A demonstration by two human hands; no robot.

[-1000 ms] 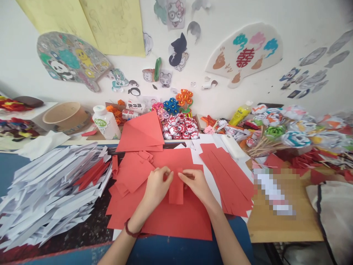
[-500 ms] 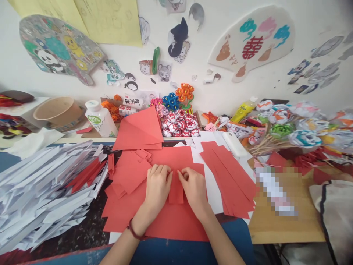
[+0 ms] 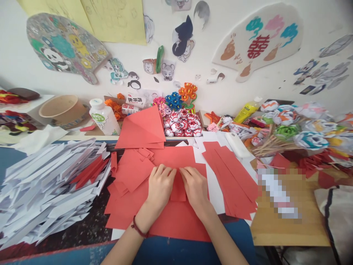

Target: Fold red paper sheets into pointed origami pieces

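Observation:
A small rectangle of red paper lies between my hands, over large red sheets. My left hand has its fingers bent and pinched at the paper's top left edge. Opposite it, the fingertips of my right hand press together on the top right edge. The fingertips of both hands nearly meet, and they hide part of the upper edge. Smaller red squares lie beside my left hand, with little folded red pieces above them. To the right of my right hand are long red strips on white paper.
A large heap of folded white paper strips covers the left side, with several red ones on top. Along the wall stand a white bottle, red-and-white paper flowers and a yellow bottle. Paper flowers on sticks lie at right.
My right hand's fingers have moved in towards my left hand along the small paper's upper edge. The whole view has shifted slightly, so things appear a little farther right.

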